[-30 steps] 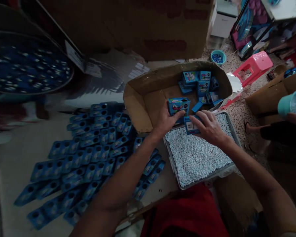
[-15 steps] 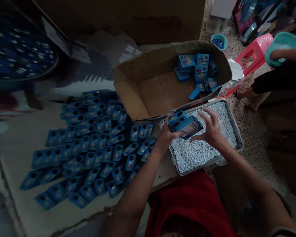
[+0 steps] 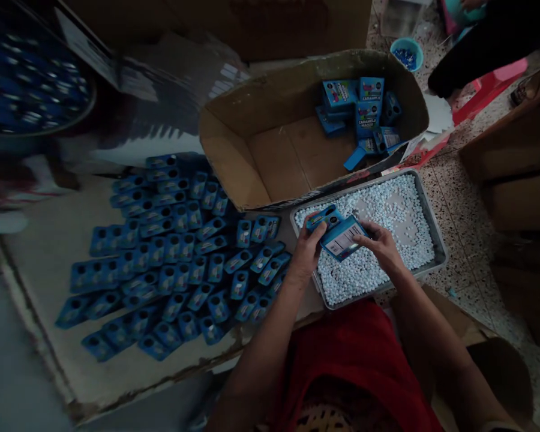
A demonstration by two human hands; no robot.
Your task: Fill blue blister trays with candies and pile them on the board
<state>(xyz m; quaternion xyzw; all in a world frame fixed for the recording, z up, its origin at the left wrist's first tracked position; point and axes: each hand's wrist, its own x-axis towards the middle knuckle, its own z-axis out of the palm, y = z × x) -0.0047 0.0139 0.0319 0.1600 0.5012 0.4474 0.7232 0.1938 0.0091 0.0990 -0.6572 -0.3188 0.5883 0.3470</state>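
Both my hands hold a small blue candy box (image 3: 339,233) just above a grey tray (image 3: 434,240) filled with small white-blue candies (image 3: 396,210). My left hand (image 3: 306,252) grips the box's left end, fingers closed on it. On its right side, my right hand (image 3: 378,247) pinches the box. Beyond the tray an open cardboard carton (image 3: 234,162) lies on its side with several finished blue boxes (image 3: 362,114) at its far right end. Left of my arms, many flat blue box blanks (image 3: 171,258) are spread out on a board.
A large round basin (image 3: 31,90) of blue items sits at the far left. Another person in dark clothes (image 3: 481,36) is at the upper right by a pink stool (image 3: 490,87) and a small teal bowl (image 3: 405,54). Brown cartons (image 3: 517,162) stand at right. Red cloth (image 3: 360,366) covers my lap.
My hands pulled the blue box back from the carton and lowered it over the candy tray. The other person with the teal bowl moved up and away at the right.
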